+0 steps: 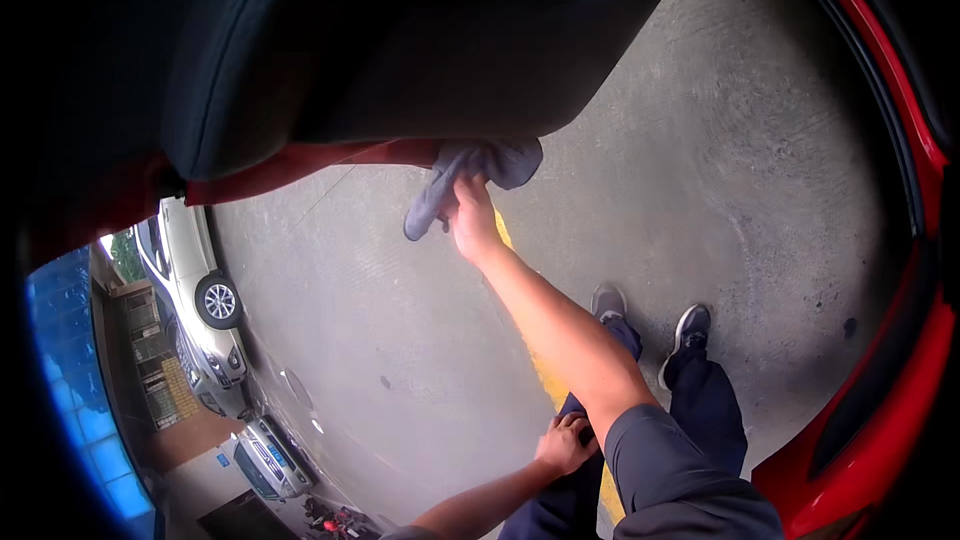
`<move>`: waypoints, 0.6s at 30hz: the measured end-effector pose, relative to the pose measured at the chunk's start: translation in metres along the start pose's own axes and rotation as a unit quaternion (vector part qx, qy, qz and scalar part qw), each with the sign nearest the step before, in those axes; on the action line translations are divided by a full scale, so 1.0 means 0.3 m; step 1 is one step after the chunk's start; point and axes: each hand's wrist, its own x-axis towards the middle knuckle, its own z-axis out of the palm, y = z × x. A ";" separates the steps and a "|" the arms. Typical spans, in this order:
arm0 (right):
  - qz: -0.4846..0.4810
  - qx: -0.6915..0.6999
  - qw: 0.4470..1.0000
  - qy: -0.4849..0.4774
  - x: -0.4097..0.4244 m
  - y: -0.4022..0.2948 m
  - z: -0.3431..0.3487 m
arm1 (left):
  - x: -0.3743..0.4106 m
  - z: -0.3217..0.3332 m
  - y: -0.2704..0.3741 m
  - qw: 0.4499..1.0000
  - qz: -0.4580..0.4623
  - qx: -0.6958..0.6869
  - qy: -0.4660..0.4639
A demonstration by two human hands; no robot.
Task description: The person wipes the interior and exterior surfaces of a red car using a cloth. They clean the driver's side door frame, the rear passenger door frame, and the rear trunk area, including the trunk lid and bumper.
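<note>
My right hand [474, 221] grips a bunched grey cloth [517, 163]. Its folds press against the red painted edge [322, 165] of a car, just beneath a dark interior panel [465, 82]. Part of the cloth hangs down to the left of my fingers. Lower down, my left hand [566, 444] rests on my dark-trousered leg near the knee, its fingers curled; no object shows in it. Shadow hides most of the car's interior.
Red bodywork with black rubber seal [904, 165] curves along the right side. A dark stitched panel [232, 67] stands upper left. Concrete floor [360, 315] carries a yellow line [551, 375]. A silver car [187, 262] and another vehicle [270, 457] are parked at left.
</note>
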 end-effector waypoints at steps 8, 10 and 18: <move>0.131 0.115 0.980 -0.096 -0.506 0.038 0.224 | -0.143 0.178 -0.027 0.996 -0.015 -0.075 0.055; 0.145 0.102 0.984 -0.001 -0.632 0.011 0.062 | -0.196 0.149 -0.042 0.993 -0.041 -0.063 0.087; 0.006 -0.028 0.992 0.124 -0.468 -0.258 -0.229 | -0.272 0.237 -0.214 0.993 -0.100 -0.018 0.054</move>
